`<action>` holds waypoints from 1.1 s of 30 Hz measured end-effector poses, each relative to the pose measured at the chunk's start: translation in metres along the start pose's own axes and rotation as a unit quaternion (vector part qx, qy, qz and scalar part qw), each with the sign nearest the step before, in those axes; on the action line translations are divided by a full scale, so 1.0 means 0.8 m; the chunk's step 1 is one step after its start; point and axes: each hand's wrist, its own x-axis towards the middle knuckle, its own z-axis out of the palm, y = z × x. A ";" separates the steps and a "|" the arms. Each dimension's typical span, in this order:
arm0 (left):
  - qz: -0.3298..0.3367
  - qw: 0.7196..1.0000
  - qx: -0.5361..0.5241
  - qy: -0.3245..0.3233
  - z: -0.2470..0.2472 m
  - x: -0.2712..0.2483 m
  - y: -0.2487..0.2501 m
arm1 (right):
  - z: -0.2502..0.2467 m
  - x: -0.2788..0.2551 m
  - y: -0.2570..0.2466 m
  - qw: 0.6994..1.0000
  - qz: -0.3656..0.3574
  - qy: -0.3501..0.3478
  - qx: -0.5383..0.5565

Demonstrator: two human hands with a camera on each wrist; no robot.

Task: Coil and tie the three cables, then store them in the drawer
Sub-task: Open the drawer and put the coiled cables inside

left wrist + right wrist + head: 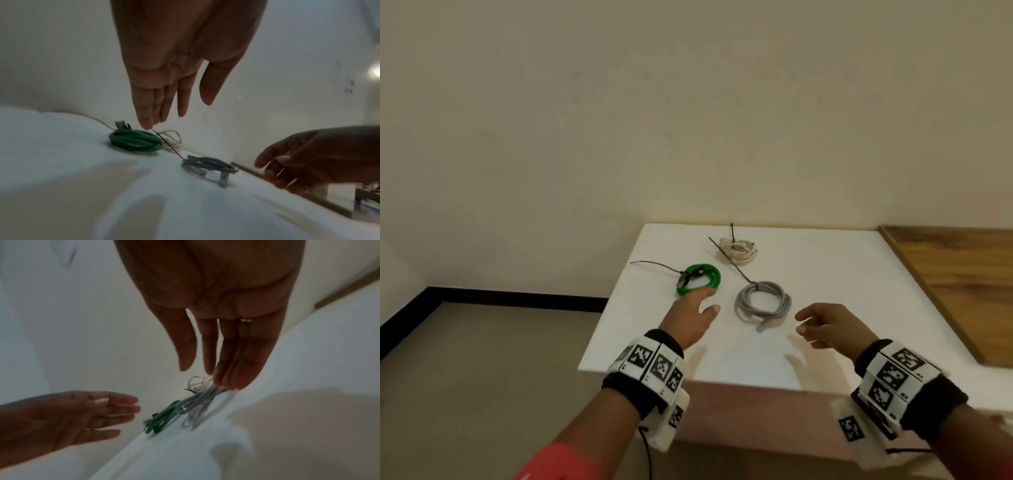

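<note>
Three coiled cables lie on the white table top (842, 274). The green cable (700, 278) (135, 142) (162, 417) is at the left, tied with a thin black tie whose tail trails left. The grey cable (763, 303) (209, 165) (197, 400) sits in the middle, also tied. The cream cable (736, 250) (172, 139) (198, 383) rests furthest back. My left hand (697, 313) (174, 97) hovers just near of the green coil, fingers straight, holding nothing. My right hand (822, 325) (218, 353) hangs to the right of the grey coil, fingers relaxed and empty.
A wooden surface (962, 284) adjoins the white table top on the right. A plain wall stands behind the table. Grey floor (482, 377) with a black skirting lies to the left. No drawer shows in any view.
</note>
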 end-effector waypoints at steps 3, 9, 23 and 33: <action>0.027 0.990 0.131 0.041 -0.031 -0.059 -0.012 | 0.007 -0.054 0.002 0.990 -0.060 -0.021 -0.126; -0.040 0.977 0.194 0.084 -0.066 -0.134 -0.076 | 0.026 -0.129 0.007 0.942 -0.088 -0.088 -0.312; -0.218 0.934 -0.162 0.232 -0.044 -0.115 -0.175 | 0.036 -0.094 0.083 0.947 -0.034 -0.122 -0.295; -0.201 0.930 -0.181 0.250 -0.047 -0.127 -0.198 | 0.036 -0.101 0.086 0.962 -0.109 0.020 -0.249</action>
